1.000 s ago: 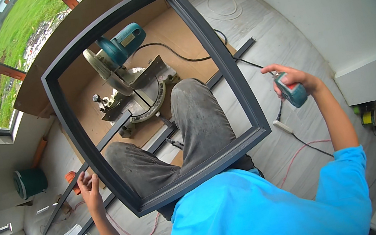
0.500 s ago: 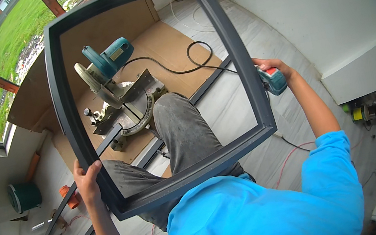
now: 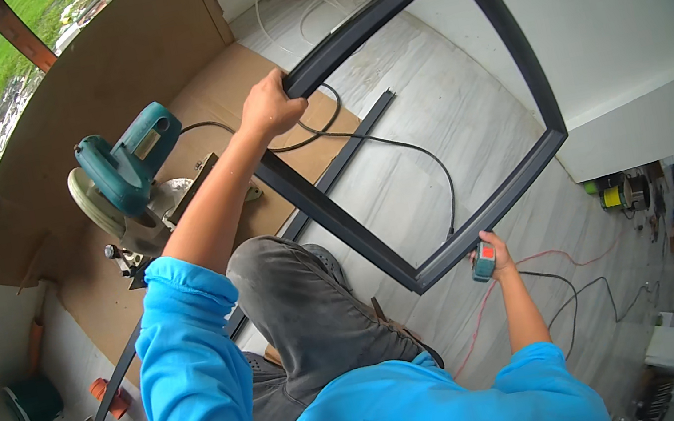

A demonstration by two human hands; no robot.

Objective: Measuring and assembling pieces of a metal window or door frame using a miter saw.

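Note:
A dark grey rectangular window frame (image 3: 517, 43) hangs in the air, tilted, on the right of my body. My left hand (image 3: 272, 109) reaches across and is closed around its far-left corner. At the bottom bar, my right hand (image 3: 499, 252) grips a teal cordless power tool (image 3: 483, 260) with a red patch; its front end is hidden, so its exact kind does not show. Some right-hand fingers appear close to the bar, but contact is unclear. Left of my knee stands a teal miter saw (image 3: 139, 169), partly covered by my left arm.
Cardboard (image 3: 221, 87) lies under and behind the saw. Its black cable (image 3: 397, 143) runs over the floor. A long dark profile (image 3: 364, 135) lies beyond my knee. A green bucket (image 3: 34, 406) and an orange object (image 3: 108, 397) are at left. Reels and shelving stand at right.
The frame has turned and shifted right, away from over my lap. My left hand has risen to the far side; my right hand, with the tool, has come lower and nearer.

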